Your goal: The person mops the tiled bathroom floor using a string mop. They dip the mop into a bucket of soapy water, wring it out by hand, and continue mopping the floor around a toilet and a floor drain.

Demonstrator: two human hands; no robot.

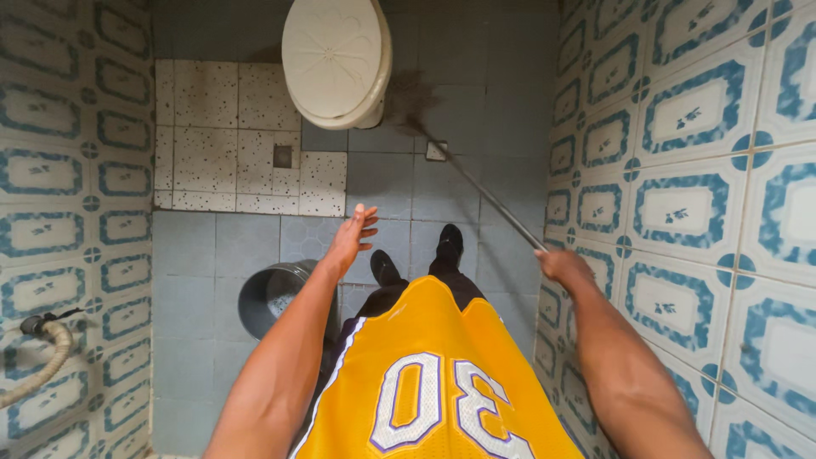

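Brush handle [489, 195], long & thin, runs from the right hand [561, 265] at approx 3 o'clock up toward 12, its dark bristle end [414, 109] blurred on the grey floor tiles [450, 161] just right of the toilet [337, 59]. Right hand is closed round the handle's near end. Left hand [353, 234] is spread, fingers apart, holding nothing, hovering above the grey bucket [265, 297] at approx 9. Black shoes [418, 253] stand between the 2 hands. Judging progress: scrubbing looks underway beside the toilet base; speckled tiles [229, 140] at 11 & the floor near the bucket show no clear wet or soapy marks, so can't tell what's done there. Toilet lid is down.
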